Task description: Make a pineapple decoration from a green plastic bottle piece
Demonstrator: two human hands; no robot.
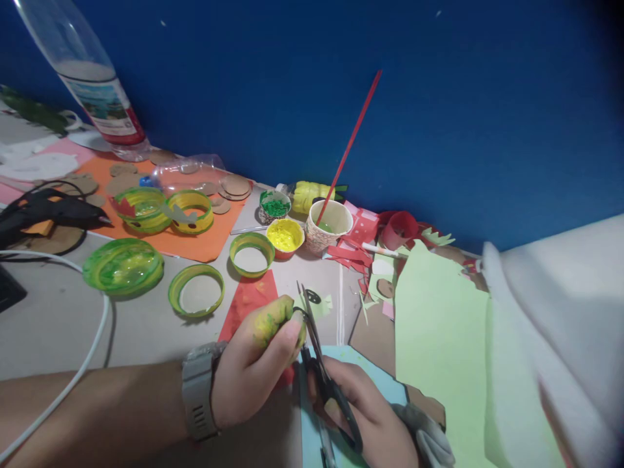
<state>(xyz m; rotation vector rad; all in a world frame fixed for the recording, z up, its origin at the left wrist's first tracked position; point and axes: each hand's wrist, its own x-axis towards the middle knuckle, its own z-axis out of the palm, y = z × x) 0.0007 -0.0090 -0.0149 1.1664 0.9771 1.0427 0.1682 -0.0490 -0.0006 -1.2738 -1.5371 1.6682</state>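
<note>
Down at the bench's near edge, black scissors (325, 377) are gripped by the right hand (370, 416), blades parted. A small green paper scrap (298, 325) is pinched between the paint-stained fingers (280, 338) of the left hand (253, 370), touching the blades.

Single head view, tilted, looking down close over cluttered table (58, 325) toward blue wall (487, 97).

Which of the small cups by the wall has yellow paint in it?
The yellow cup in front, left of the paper cup holding the red stick. The cup behind it holds green bits.
</note>
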